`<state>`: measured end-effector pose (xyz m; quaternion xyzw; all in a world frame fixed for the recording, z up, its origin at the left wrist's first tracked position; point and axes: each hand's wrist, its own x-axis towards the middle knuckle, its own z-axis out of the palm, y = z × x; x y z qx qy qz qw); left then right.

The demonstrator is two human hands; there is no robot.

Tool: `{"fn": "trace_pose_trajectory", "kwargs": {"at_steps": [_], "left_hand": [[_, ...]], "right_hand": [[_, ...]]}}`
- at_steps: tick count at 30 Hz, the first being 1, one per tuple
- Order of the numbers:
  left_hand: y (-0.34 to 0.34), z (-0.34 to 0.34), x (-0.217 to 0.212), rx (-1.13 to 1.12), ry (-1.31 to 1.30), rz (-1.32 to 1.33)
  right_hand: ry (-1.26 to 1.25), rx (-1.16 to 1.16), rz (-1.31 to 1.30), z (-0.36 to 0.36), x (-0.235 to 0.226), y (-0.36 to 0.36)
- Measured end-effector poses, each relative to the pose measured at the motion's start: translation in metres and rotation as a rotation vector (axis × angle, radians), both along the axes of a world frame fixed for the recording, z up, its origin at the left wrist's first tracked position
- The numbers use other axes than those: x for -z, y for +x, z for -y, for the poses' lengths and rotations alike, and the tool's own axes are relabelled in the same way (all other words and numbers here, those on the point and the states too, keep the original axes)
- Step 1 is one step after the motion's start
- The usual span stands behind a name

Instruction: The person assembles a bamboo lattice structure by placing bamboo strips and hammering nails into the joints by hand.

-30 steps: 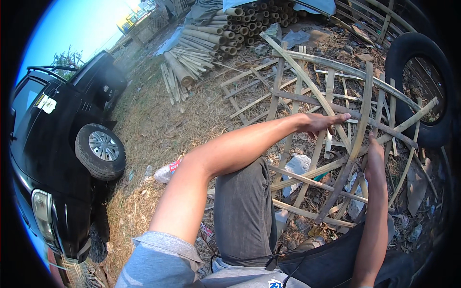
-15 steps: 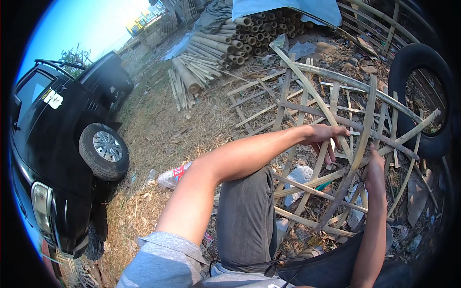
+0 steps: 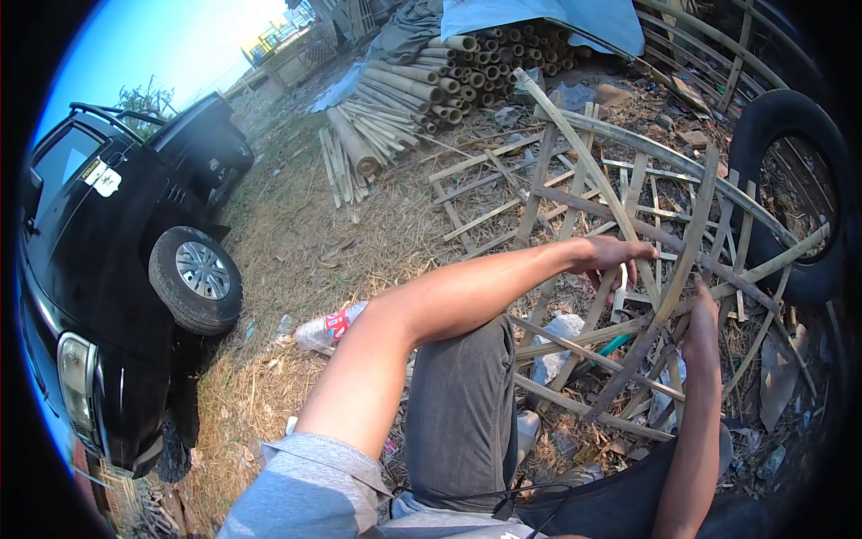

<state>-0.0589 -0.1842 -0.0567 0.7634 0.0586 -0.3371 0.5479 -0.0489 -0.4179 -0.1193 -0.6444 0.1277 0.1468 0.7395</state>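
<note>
A lattice of crossed bamboo slats stands tilted in front of me, above littered ground. My left hand reaches across to its middle, fingers closed around a long diagonal bamboo slat near that slat's lower end. Just right of it, my right hand is at the crossing of a thick upright slat and a slanted one. Its thumb points up, while its other fingers are mostly hidden behind the slats, so I cannot tell their grip. Beneath the lattice lies a green strip-like object.
A black tyre stands beyond the lattice on the right. Bamboo poles are stacked at the back, partly under a blue sheet. A black pickup truck is parked at left. A clear plastic bottle lies by my left arm.
The lattice has shifted slightly downward, most visibly at its upper end and right side. Both hands stay almost in the same place, with the left fingers moved a little against the slat.
</note>
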Motion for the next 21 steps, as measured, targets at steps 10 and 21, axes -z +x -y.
{"fn": "trace_pose_trajectory", "kwargs": {"at_steps": [10, 21], "left_hand": [[-0.002, -0.002, 0.002, -0.058, 0.01, -0.06], [0.002, 0.002, 0.0, -0.043, -0.01, -0.003]], "right_hand": [[0.04, -0.023, -0.005, -0.009, -0.026, -0.014], [-0.161, -0.062, 0.035, 0.002, -0.011, 0.001]]}}
